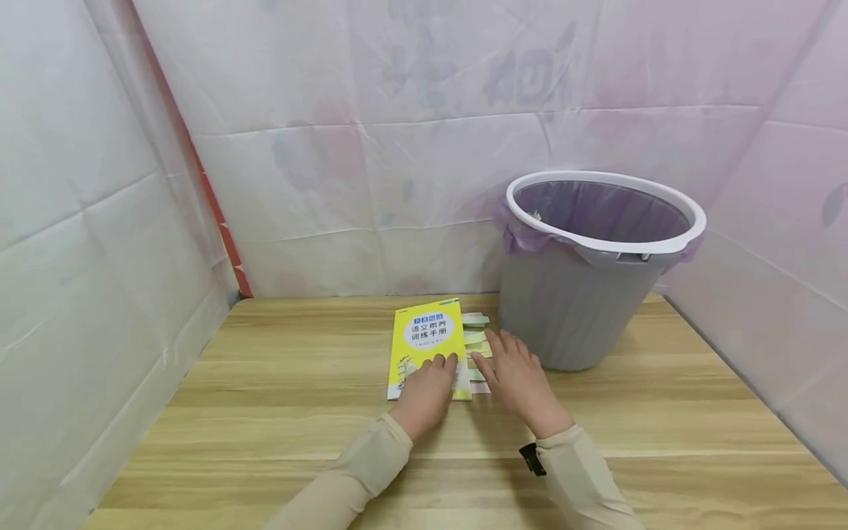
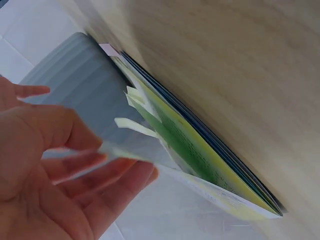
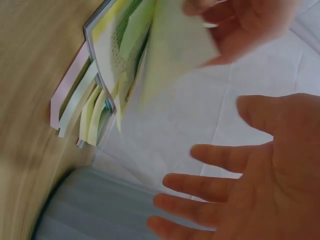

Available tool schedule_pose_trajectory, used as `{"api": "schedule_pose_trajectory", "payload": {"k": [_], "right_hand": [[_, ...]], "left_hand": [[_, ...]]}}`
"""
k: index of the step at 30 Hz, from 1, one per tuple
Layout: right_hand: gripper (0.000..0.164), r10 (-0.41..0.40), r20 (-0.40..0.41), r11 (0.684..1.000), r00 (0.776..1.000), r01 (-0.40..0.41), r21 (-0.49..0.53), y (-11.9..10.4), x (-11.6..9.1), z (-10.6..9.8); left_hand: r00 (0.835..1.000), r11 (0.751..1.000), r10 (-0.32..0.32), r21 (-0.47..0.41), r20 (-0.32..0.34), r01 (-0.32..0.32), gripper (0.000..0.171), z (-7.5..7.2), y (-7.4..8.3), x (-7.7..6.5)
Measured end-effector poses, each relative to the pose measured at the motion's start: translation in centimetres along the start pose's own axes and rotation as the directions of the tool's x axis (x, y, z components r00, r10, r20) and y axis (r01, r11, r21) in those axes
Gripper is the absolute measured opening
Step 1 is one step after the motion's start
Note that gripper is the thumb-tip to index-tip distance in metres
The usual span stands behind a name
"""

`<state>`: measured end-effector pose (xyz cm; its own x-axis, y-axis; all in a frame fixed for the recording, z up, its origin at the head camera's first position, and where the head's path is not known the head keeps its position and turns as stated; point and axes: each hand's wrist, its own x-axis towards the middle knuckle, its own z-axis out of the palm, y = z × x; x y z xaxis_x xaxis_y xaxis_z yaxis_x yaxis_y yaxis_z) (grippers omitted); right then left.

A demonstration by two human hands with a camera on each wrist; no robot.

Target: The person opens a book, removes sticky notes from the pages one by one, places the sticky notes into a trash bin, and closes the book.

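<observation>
"What does the left grip hold?"

"The left hand point(image 1: 425, 390) pinches the thin, pale yellow front leaf point(image 3: 172, 52) between thumb and fingers, at its free edge."

"And the right?"

"The right hand point(image 1: 520, 375) holds nothing: fingers straight and spread, at the booklet's right side."

"Where's the booklet itself?"

"The yellow-and-white paper booklet point(image 1: 427, 346) lies near the middle of the wood-grained surface point(image 1: 285, 419), under the hands. Narrow pink, green and yellow paper strips point(image 1: 478, 349) poke out along its right edge."

"How far along is it?"

"Early, I'd judge. The leaf is lifted, as the wrist views show, but not laid over. The strips remain tucked in the booklet, and most of the leafing seems left."

"Anything farther out?"

"A ribbed grey plastic bin point(image 1: 563, 316) with a white rim and purple liner point(image 1: 520, 237) stands to the far right. A small pale scrap point(image 1: 535, 216) shows just inside it."
</observation>
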<state>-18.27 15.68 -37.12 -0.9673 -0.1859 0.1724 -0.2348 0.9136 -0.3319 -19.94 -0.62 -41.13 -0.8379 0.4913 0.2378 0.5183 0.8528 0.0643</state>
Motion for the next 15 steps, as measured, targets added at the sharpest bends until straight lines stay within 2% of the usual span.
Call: {"api": "schedule_pose_trajectory", "payload": {"k": [6,9,12,15], "right_hand": [[0.047,-0.004,0.155,1.000,0.988,0.006,-0.014,0.2,0.2,0.7],[0.046,-0.054,0.245,0.998,0.968,0.048,0.032,0.2,0.4,1.4],[0.046,-0.105,0.301,0.993,0.948,0.081,0.090,0.1,0.3,2.1],[0.029,-0.146,0.328,0.988,0.933,0.119,0.101,-0.1,0.1,2.5]], "left_hand": [[0.991,0.993,-0.080,-0.091,-0.111,0.070,0.051,-1.0,-0.3,-0.3],[0.976,0.984,-0.118,-0.157,-0.184,0.089,0.055,-1.3,-0.8,-0.5],[0.961,0.978,-0.134,-0.186,-0.241,0.090,0.060,-1.6,-1.3,-0.8],[0.948,0.979,-0.143,-0.185,-0.285,0.092,0.061,-2.0,-1.8,-1.2]]}}
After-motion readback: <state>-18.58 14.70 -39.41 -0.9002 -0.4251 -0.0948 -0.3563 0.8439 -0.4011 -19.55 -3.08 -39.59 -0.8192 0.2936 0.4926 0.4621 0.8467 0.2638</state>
